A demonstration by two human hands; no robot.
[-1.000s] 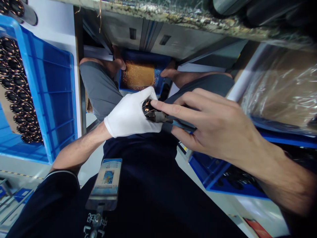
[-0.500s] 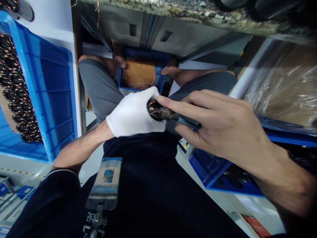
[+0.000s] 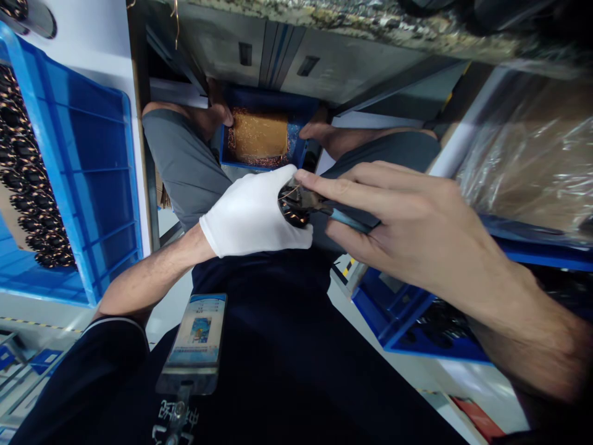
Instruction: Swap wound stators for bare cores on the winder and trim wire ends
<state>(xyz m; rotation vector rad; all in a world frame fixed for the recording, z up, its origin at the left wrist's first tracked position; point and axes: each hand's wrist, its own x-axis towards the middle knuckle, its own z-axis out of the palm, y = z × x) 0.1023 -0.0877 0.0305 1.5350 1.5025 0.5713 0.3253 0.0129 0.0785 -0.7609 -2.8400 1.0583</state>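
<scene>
My left hand (image 3: 254, 213), in a white glove, is closed around a small round black part wound with copper wire, a motor stator (image 3: 296, 216). Its open side faces right, and fine copper wire ends show there. My bare right hand (image 3: 407, 216) grips wire cutters (image 3: 349, 219) with blue-grey handles. Their dark jaws lie over the stator's face, among the wires. The index fingertip of my right hand reaches to the gloved thumb's tip. Whether the jaws touch a wire I cannot make out.
Below, a blue bin (image 3: 264, 162) with copper scraps and a brown board sits between the feet. A blue crate (image 3: 109, 185) at left holds several rows of wound stators. Plastic-wrapped cardboard (image 3: 532, 148) and a blue bin of black parts (image 3: 393, 327) are at right. A worn bench edge (image 3: 324, 31) runs overhead.
The cutter jaws have turned and shifted over the stator, and more of the blue-grey handle shows. Both hands keep nearly the same place.
</scene>
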